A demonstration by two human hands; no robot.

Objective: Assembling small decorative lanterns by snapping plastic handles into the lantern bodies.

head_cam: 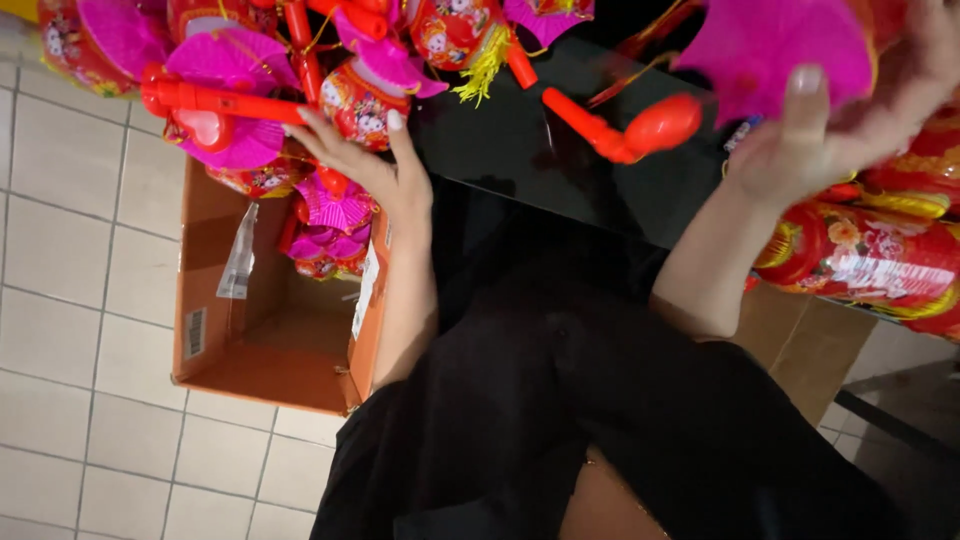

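Note:
My left hand [365,160] reaches out with fingers spread, touching a red and pink paper lantern [352,100] in a pile of lanterns. A red plastic handle [215,100] lies just left of its fingertips. My right hand [830,120] is raised at the upper right, gripping a pink fan-shaped lantern [775,45]. Another red plastic handle [620,125] lies on the black tabletop [520,150] between my two hands.
An open cardboard box [270,340] stands on the tiled floor [70,300] at the left, with several lanterns [325,230] at its far end. Red and gold lanterns [870,255] are stacked at the right. My black clothing fills the bottom middle.

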